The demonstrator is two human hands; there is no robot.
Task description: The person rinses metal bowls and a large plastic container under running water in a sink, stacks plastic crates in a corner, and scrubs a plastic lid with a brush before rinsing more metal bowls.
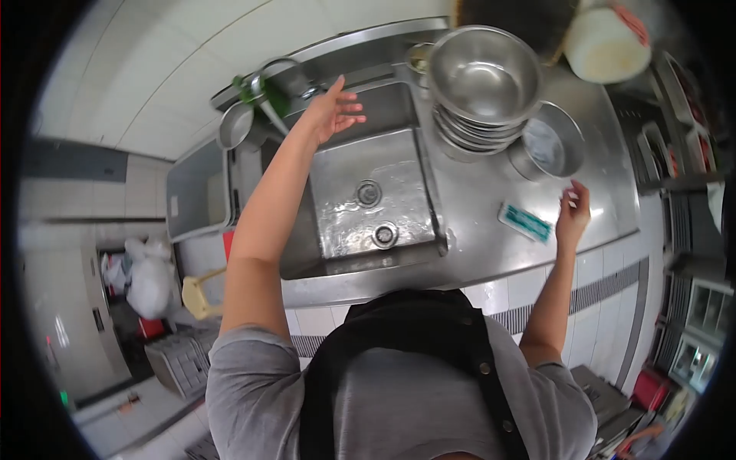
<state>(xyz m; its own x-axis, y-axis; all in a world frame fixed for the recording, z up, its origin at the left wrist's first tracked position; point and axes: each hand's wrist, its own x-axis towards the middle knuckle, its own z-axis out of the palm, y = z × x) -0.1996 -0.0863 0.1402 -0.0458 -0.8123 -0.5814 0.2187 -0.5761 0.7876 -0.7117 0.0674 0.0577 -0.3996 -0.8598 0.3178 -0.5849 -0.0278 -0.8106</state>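
The left hand was spread empty over the sink; the right hand, apparently empty, was held half-open at three o'clock from the green scrubber; the bowl stack at eleven could be toppled by a careless knock

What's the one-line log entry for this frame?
left hand: open, above sink | right hand: near brush, grip unclear | bowls: stacked on counter | pot: beside bowls
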